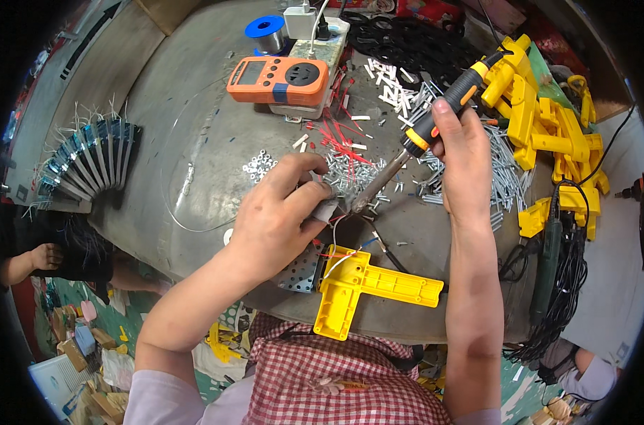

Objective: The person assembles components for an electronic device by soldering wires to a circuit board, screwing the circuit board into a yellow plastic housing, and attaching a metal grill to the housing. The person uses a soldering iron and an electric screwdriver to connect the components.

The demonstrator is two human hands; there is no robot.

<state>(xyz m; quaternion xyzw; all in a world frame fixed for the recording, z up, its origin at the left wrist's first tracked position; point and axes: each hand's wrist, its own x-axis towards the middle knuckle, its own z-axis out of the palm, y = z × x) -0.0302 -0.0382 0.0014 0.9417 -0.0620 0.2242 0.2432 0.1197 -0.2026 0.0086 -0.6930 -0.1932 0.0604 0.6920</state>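
My right hand (463, 145) grips a soldering iron (446, 106) by its black, yellow and orange handle, with the metal shaft slanting down to the left. Its tip meets a small grey piece (326, 211) pinched in the fingers of my left hand (276, 212); what kind of part this is I cannot make out. Thin wires run from there down to a yellow plastic half-shell (400, 285), open side up at the table's near edge. A perforated metal plate (300, 273) lies beside the shell, partly under my left forearm.
Behind my hands are loose screws (354, 173), nuts (258, 166), red sleeves (343, 142) and white tubes (389, 88). An orange meter (278, 80) and solder spool (269, 39) stand further back. Yellow shells (549, 127) pile at right, near a corded tool (546, 269). Another person's hand (47, 256) shows at left.
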